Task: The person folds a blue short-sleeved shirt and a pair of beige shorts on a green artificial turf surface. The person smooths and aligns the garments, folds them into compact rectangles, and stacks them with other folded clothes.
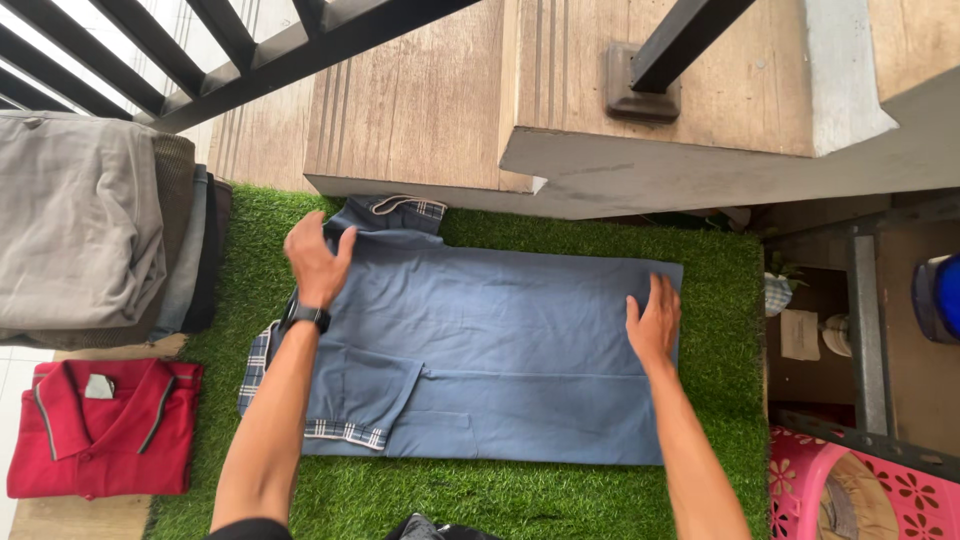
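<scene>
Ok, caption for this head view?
Both hands, left hand and right hand, press flat on a blue polo shirt on green turf.

Home interior, at the foot of a staircase: wooden steps (420, 100) with a black metal railing (250, 50), a green artificial-grass mat (720, 330) on the floor, stacked folded clothes (90, 230), a folded red polo shirt (100, 430), a pink plastic laundry basket (860, 490), and a metal shelf (868, 330).
</scene>
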